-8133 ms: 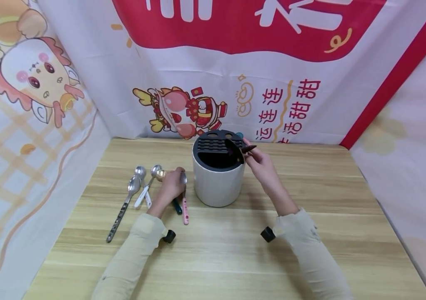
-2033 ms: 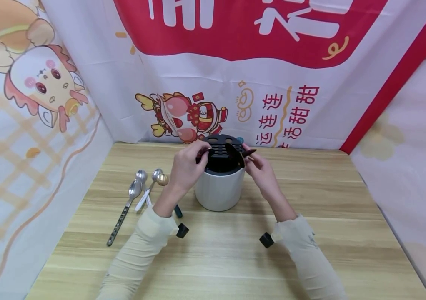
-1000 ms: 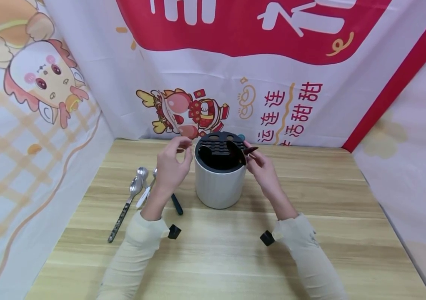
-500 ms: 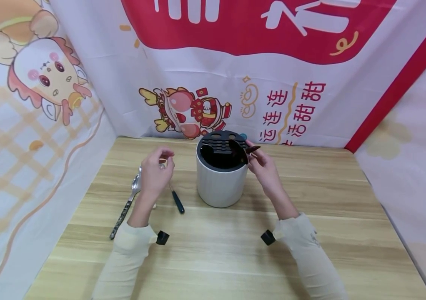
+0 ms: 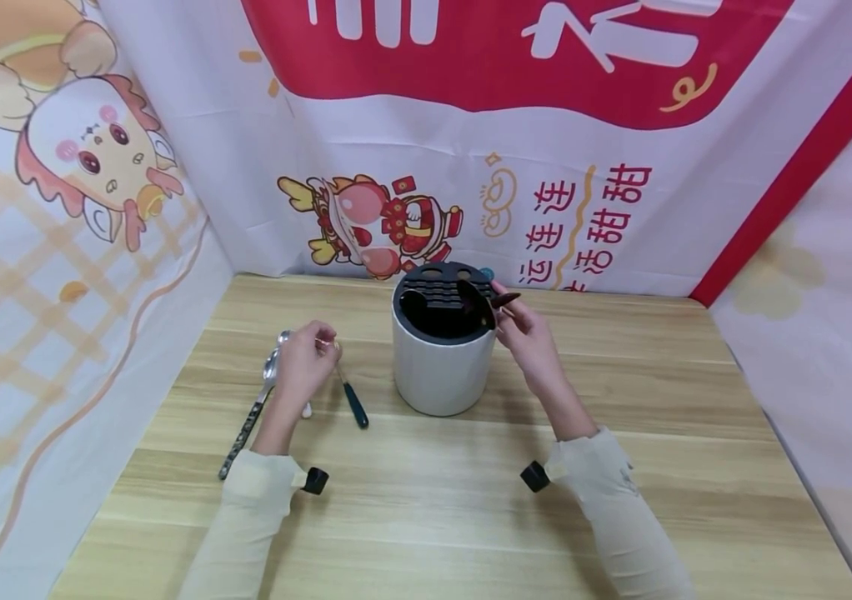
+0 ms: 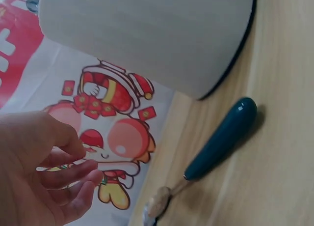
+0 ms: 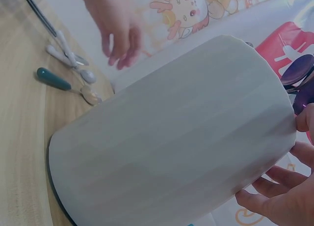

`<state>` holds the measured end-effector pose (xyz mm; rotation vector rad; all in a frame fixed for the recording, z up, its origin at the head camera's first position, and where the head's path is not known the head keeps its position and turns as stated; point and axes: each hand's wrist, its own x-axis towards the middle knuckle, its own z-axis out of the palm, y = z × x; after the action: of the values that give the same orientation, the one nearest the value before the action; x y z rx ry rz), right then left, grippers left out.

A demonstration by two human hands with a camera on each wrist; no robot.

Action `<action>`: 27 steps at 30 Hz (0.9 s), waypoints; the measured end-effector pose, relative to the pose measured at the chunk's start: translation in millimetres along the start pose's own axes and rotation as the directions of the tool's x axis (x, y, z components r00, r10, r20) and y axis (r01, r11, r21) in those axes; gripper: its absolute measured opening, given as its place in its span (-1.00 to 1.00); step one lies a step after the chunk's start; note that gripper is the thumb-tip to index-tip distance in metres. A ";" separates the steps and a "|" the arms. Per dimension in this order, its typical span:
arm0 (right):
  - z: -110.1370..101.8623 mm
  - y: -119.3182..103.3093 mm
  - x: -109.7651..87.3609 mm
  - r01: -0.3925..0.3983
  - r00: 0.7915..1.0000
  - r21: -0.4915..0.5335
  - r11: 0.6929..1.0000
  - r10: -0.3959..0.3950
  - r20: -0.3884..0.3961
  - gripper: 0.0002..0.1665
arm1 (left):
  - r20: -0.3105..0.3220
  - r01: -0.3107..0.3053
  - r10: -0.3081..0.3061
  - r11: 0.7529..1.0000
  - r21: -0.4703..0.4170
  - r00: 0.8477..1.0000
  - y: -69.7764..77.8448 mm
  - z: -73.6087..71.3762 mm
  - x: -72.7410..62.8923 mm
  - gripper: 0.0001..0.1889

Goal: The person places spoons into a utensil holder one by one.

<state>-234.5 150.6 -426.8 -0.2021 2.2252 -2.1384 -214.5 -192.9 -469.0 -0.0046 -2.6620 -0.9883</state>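
In the head view, my right hand (image 5: 529, 337) holds the side of a white utensil holder (image 5: 443, 375) near its rim, fingertips against the wall in the right wrist view. Dark spoons (image 5: 477, 304) stick up from the holder's black slotted lid (image 5: 437, 282). My left hand (image 5: 306, 362) hovers over the spoons left of the holder. Its fingers are loosely bent and hold nothing in the left wrist view. Below it lies a spoon with a teal handle (image 6: 221, 140) and a golden bowl (image 7: 91, 95). White-handled spoons (image 7: 61, 54) lie beside it, mostly hidden in the head view.
A long spoon with a black patterned handle (image 5: 242, 437) lies farthest left on the wooden table (image 5: 426, 517). Printed cloth (image 5: 366, 133) hangs behind the table and along both sides. The holder stands near the back edge.
My left hand has moved from the holder's opening back left and down to the spoons. A pink-handled spoon is gone from the table, and a dark spoon shows at the holder's left rim.
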 end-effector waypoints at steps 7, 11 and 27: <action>-0.7 -0.4 -1.1 -0.012 1.000 0.003 1.000 0.012 0.012 -0.41 | 0.099 0.072 -0.083 0.991 0.115 0.992 -22.5 10.0 5.3 -0.58; -0.3 -0.8 -1.8 -0.010 1.000 0.005 1.000 0.010 0.008 -0.41 | 0.108 0.079 -0.097 0.984 0.158 0.989 -31.4 16.0 7.9 -0.53; -2.1 0.5 -0.8 0.017 1.000 0.029 0.999 -0.018 0.022 -0.40 | 0.276 0.101 -0.170 0.963 0.248 0.946 -44.0 32.4 21.0 -0.23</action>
<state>-234.1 152.7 -427.3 -0.2435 2.1869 -2.1649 -248.3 -207.9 -514.4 0.0910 -3.0767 -0.7592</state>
